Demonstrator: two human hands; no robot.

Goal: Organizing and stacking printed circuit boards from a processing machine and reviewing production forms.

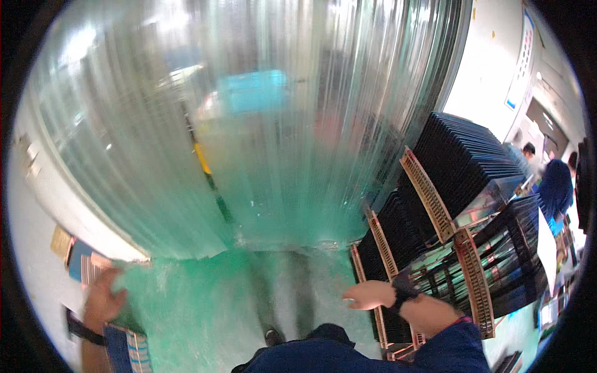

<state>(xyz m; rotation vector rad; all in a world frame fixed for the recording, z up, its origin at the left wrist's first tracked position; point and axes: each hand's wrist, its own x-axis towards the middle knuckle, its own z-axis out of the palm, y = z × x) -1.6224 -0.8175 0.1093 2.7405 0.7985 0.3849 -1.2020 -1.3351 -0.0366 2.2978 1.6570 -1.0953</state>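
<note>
At the lower left is my left hand, a dark band on its wrist. Its fingers are open, with the thumb held apart, and they hold nothing that I can see. A copper-coloured stack shows just behind the fingertips; I cannot tell whether they touch. My right hand hangs over the green floor, beside the racks of dark panels. Its fingers bend loosely, slightly blurred, with nothing visible in them. A clear plastic strip curtain hangs across the doorway before me, apart from both hands.
Racks of dark panels with tan slotted rails rise at the right. Another dark panel stack stands at the lower left. A white door frame borders the curtain. People are at the far right.
</note>
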